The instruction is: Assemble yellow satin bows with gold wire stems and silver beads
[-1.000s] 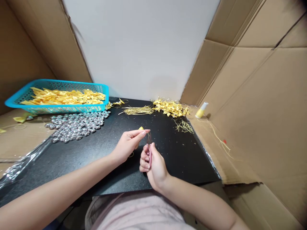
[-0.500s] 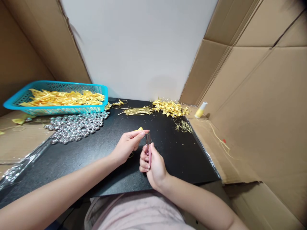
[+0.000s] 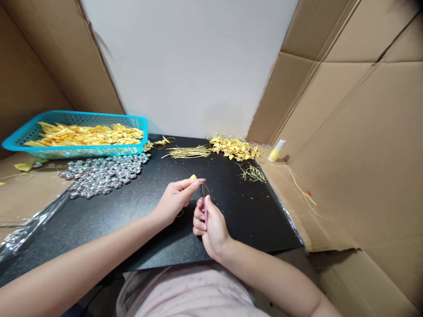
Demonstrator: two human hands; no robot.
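Observation:
My left hand point(image 3: 174, 200) pinches a small yellow ribbon bow point(image 3: 193, 177) over the black table top point(image 3: 139, 215). A thin gold wire loop hangs under that hand. My right hand point(image 3: 209, 226) is closed round pink-handled thread snips point(image 3: 203, 200), whose blades point up at the bow, just right of my left fingertips. Both hands hover close together above the middle of the table.
A turquoise basket point(image 3: 20, 140) of yellow ribbon pieces stands at the back left, with a heap of silver beads point(image 3: 102, 171) in front. Gold wires point(image 3: 190, 152), a pile of finished yellow bows point(image 3: 235, 149), wire trimmings point(image 3: 253, 173) and a yellow thread spool point(image 3: 276, 151) lie behind. Cardboard walls enclose both sides.
The snips' blades have closed slightly and shifted a little left toward the bow. My left hand has barely moved.

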